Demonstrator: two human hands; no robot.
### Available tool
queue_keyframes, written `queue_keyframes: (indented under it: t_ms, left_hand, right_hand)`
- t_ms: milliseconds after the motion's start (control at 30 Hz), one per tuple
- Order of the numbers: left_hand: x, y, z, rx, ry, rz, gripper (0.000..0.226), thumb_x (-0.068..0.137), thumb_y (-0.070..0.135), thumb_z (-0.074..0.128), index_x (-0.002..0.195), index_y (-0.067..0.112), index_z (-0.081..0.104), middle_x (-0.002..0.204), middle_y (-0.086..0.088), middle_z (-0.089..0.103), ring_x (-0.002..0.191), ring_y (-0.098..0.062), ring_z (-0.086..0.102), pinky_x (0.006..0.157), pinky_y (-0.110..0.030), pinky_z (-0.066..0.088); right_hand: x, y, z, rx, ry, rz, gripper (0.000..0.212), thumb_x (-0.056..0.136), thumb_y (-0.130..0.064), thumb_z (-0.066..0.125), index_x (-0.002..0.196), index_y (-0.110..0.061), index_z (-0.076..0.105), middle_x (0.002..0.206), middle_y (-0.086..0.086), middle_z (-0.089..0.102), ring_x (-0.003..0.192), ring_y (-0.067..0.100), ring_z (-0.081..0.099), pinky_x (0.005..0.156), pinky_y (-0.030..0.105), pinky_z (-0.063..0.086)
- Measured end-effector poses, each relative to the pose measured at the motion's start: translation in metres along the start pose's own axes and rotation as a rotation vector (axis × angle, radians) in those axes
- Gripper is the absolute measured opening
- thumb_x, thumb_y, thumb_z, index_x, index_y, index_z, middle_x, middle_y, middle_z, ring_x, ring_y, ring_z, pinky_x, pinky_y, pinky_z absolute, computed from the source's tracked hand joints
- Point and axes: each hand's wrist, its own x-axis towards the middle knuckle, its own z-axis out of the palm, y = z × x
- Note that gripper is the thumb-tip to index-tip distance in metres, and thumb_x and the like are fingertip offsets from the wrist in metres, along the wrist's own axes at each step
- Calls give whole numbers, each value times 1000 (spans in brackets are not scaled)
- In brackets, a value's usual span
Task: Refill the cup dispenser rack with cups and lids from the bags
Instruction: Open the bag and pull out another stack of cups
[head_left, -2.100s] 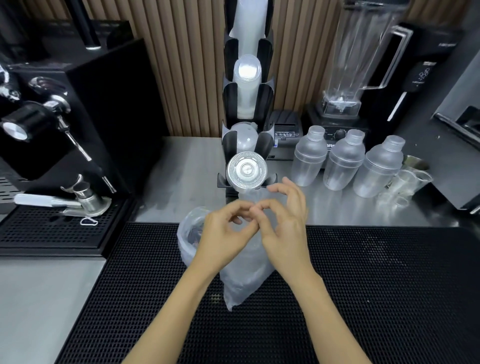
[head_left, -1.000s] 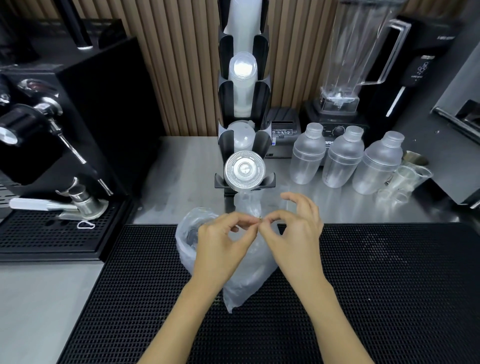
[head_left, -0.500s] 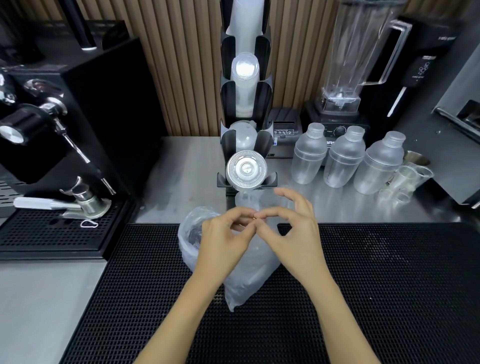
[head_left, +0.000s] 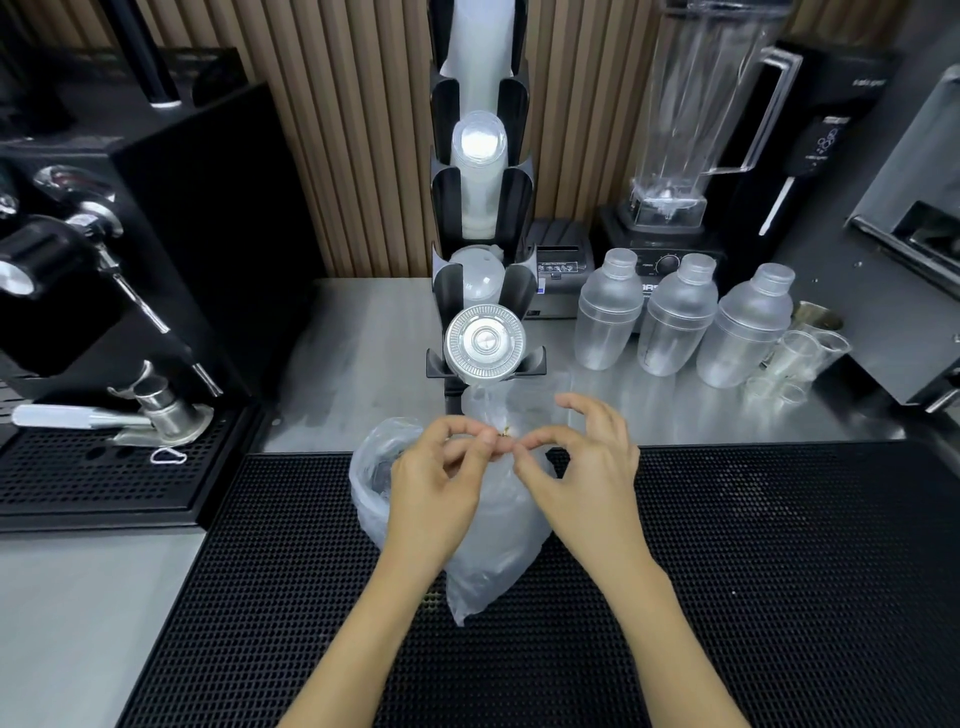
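Note:
A tall black cup dispenser rack (head_left: 447, 208) stands at the back centre, with clear cups (head_left: 478, 171) in its upper slots and a round clear lid (head_left: 485, 340) facing me in the lowest slot. Two clear plastic bags stand on the black mat in front of it: a tied one (head_left: 498, 545) in the middle and an open one (head_left: 371, 467) behind my left hand. My left hand (head_left: 441, 478) and right hand (head_left: 587, 467) meet at the tied bag's neck, each pinching a small gold tie (head_left: 505, 431) between thumb and forefinger.
An espresso machine (head_left: 156, 234) and drip tray (head_left: 98, 467) fill the left. Three plastic shakers (head_left: 675, 322), a blender (head_left: 696, 119), a small printer (head_left: 561, 270) and small measuring cups (head_left: 800, 358) stand at the right back. The black perforated mat (head_left: 753, 571) covers the near counter.
Both hands stay at the bag's neck, with small shifts of the fingers working the tie. The bag and rack have not moved.

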Motion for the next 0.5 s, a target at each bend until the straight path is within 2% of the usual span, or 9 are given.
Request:
queue_keyframes:
  t_ms: [67, 167, 233, 367, 433, 500]
  left_hand:
    - [0, 1, -1, 27, -4, 15, 5, 91, 19, 60, 87, 20, 61, 80, 10, 75, 84, -3, 69, 82, -23, 51]
    - [-1, 2, -6, 129, -6, 93, 10, 87, 16, 65, 82, 24, 66, 79, 8, 72, 79, 0, 64, 76, -14, 48]
    - [-2, 0, -8, 289, -38, 201, 5, 87, 19, 66, 83, 21, 68, 81, 9, 69, 80, -4, 60, 76, -11, 45]
    - [-2, -6, -3, 587, -110, 395, 16, 87, 31, 58, 84, 18, 69, 83, 8, 66, 79, -13, 56, 80, -8, 34]
    - [0, -3, -1, 580, -130, 395, 13, 88, 25, 62, 86, 19, 72, 83, 7, 68, 79, -12, 58, 78, -9, 36]
    - [0, 1, -2, 486, -122, 304, 10, 86, 25, 67, 83, 18, 73, 77, 12, 68, 74, -6, 59, 73, -13, 42]
  right_hand:
    - [2, -1, 0, 60, -89, 66, 9, 77, -31, 69, 78, -23, 72, 128, -7, 47, 128, 11, 33, 107, 35, 21]
    - [8, -1, -4, 290, -191, 219, 9, 76, -25, 70, 71, -17, 70, 118, -10, 50, 105, 11, 48, 96, 33, 38]
    - [14, -2, -6, 390, -229, 304, 8, 77, -20, 68, 71, -15, 70, 117, -7, 50, 103, 10, 51, 93, 32, 42]
    - [22, -11, -7, 472, -237, 335, 10, 78, -15, 65, 68, -16, 68, 119, -3, 47, 116, 10, 46, 103, 31, 36]
    - [21, -15, -8, 404, -258, 289, 10, 78, -16, 66, 69, -16, 68, 120, -6, 44, 122, 9, 39, 106, 28, 29]
    - [19, -13, -11, 335, -262, 241, 9, 77, -20, 67, 71, -15, 71, 120, -9, 43, 122, 7, 37, 100, 24, 26]
